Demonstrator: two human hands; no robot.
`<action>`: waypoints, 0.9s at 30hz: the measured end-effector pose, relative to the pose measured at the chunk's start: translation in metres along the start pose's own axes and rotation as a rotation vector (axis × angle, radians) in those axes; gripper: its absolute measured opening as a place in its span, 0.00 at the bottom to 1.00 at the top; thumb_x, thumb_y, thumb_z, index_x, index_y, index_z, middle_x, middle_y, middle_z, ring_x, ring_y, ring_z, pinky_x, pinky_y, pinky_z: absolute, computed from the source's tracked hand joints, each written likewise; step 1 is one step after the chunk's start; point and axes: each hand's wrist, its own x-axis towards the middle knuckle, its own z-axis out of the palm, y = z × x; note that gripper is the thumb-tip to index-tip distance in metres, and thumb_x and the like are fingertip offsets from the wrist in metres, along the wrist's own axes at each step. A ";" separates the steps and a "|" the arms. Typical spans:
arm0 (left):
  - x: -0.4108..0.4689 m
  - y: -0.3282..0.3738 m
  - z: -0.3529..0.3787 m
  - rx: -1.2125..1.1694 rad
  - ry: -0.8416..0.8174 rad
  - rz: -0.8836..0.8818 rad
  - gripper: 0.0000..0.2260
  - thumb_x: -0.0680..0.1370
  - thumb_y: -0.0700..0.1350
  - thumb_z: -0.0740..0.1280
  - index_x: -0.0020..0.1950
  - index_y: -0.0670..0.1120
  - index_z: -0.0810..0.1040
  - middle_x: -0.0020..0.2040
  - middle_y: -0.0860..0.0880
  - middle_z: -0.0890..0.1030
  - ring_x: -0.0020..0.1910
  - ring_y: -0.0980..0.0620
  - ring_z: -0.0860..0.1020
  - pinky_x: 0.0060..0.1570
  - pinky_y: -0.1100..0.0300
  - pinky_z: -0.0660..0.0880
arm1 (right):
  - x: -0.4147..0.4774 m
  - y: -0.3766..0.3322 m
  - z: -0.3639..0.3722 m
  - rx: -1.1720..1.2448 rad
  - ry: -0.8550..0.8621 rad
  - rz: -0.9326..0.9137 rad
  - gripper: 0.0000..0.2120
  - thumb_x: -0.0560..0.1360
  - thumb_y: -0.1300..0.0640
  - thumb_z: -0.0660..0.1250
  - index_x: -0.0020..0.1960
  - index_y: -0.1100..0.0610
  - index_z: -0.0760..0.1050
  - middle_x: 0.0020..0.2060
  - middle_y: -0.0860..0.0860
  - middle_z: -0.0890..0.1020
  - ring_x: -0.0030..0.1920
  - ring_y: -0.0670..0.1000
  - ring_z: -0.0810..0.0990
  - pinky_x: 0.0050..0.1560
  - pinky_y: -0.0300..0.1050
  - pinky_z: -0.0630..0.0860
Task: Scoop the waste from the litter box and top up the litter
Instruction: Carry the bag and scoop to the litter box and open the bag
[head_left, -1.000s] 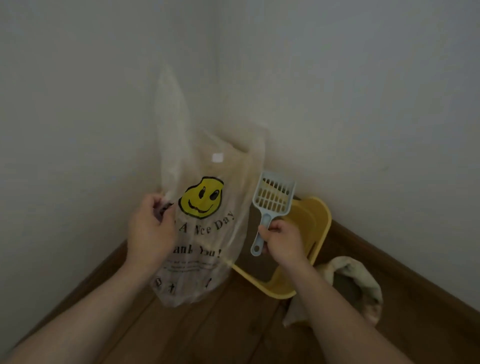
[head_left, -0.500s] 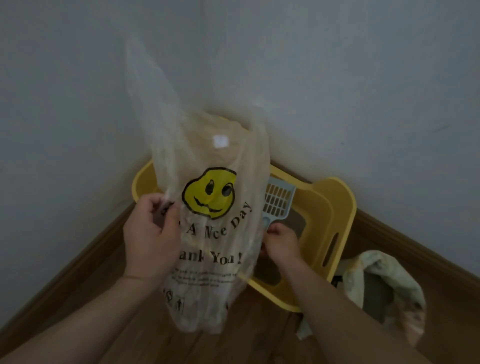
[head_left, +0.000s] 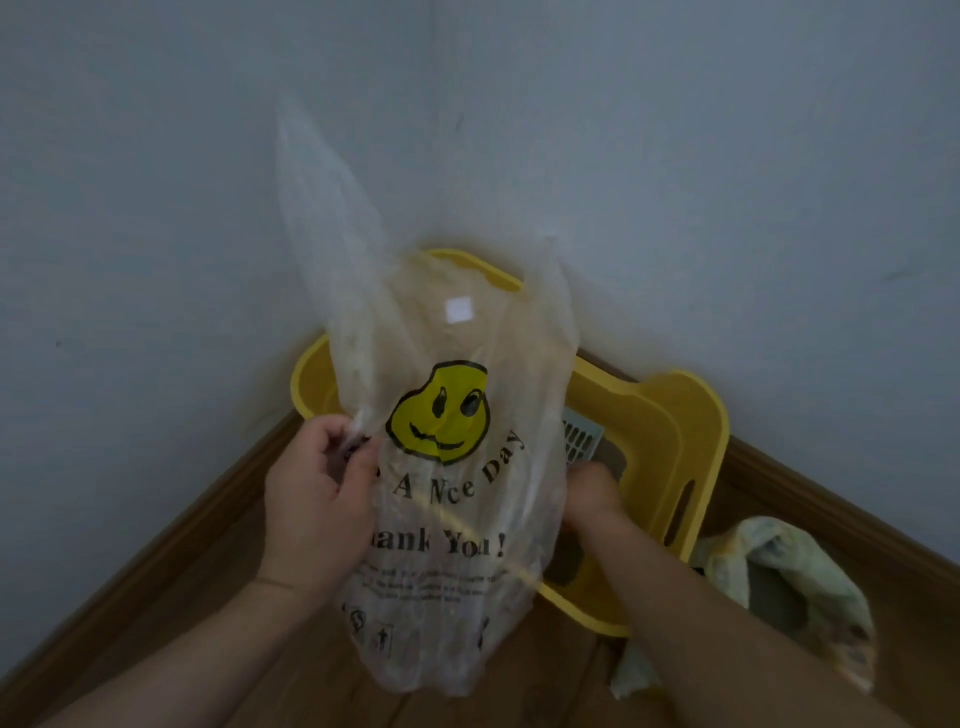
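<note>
Head view, looking down into a room corner. Both forearms enter from the bottom edge and reach forward and upward, the left from the lower left, the right from the lower right, converging on a translucent plastic bag (head_left: 447, 499) held up between them. The bag, printed with a yellow smiley face and black lettering, hangs in front of a yellow litter box (head_left: 670, 431) that sits on the wooden floor (head_left: 197, 587) against the two walls (head_left: 156, 208).

The bag covers the middle and left of the litter box; only the box's left rim, a strip of its back rim and its right side with a slot handle show clearly. The contents of the box are largely screened, with a dim grey patch visible near the right hand. A crumpled pale litter sack (head_left: 789, 587) lies on the floor just right of the box, its opening dark and its contents unclear.

The left hand (head_left: 317, 509) is closed, thumb and fingers pinching the bag's left edge near one handle loop, which stands up above it. The right hand (head_left: 592, 493) is curled over the box, its fingers partly behind the bag's right edge; it grips the handle of a grey-blue slotted scoop (head_left: 582, 441), whose head shows just above the knuckles.
</note>
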 end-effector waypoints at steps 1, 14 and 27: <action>0.000 0.002 -0.003 -0.023 -0.017 0.013 0.13 0.76 0.39 0.69 0.40 0.55 0.72 0.34 0.50 0.79 0.35 0.50 0.78 0.35 0.62 0.72 | -0.009 -0.009 -0.007 0.017 -0.002 -0.069 0.03 0.77 0.58 0.68 0.49 0.56 0.79 0.46 0.52 0.82 0.48 0.53 0.82 0.55 0.54 0.81; -0.020 0.027 -0.070 -0.081 -0.004 -0.012 0.09 0.76 0.41 0.69 0.39 0.47 0.72 0.34 0.48 0.78 0.34 0.52 0.75 0.35 0.52 0.72 | -0.110 -0.107 -0.057 0.596 -0.392 -0.546 0.22 0.75 0.43 0.63 0.58 0.58 0.80 0.47 0.56 0.86 0.47 0.54 0.86 0.49 0.51 0.81; -0.036 0.042 -0.152 -0.007 0.105 -0.165 0.16 0.71 0.46 0.76 0.46 0.52 0.68 0.44 0.49 0.76 0.45 0.53 0.77 0.43 0.51 0.76 | -0.202 -0.120 -0.021 0.483 -0.686 -0.799 0.09 0.73 0.58 0.68 0.50 0.61 0.83 0.50 0.60 0.84 0.54 0.57 0.81 0.63 0.55 0.74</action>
